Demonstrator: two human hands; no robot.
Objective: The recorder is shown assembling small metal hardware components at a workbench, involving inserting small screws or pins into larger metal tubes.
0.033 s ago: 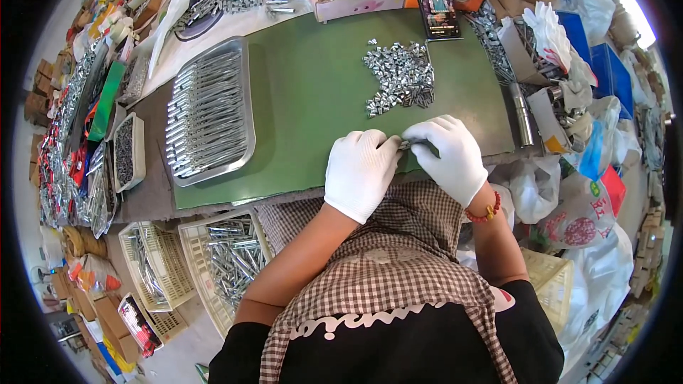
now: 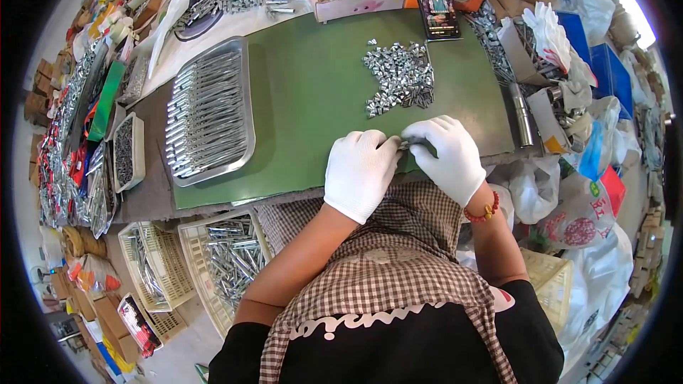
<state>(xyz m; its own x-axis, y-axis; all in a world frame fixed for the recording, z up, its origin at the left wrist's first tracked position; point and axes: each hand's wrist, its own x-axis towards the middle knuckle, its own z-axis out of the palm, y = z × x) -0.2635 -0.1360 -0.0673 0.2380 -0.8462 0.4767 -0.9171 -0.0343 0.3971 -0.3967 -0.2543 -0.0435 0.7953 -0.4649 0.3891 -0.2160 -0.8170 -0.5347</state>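
Both of my hands wear white knit gloves and meet over the near edge of the green work mat (image 2: 306, 99). My left hand (image 2: 361, 174) is closed, thumb and fingers pinched toward the right. Facing it, my right hand (image 2: 449, 158) is bent in a pinch. Between the fingertips shows a small silvery metal part (image 2: 404, 145), mostly covered by the gloves, so its exact kind is hidden. Just beyond the hands lies a loose pile of small shiny metal pieces (image 2: 402, 78). To the left, a steel tray (image 2: 249, 128) holds rows of slender silver metal pieces.
A pink box (image 2: 348, 8) of small metal parts and an upright phone (image 2: 435, 3) stand at the far side. A metal cylinder (image 2: 523, 117) lies at the mat's right. Left of the tray is a small bin (image 2: 139, 160); below, a cream crate (image 2: 196, 249) holds metal tubes.
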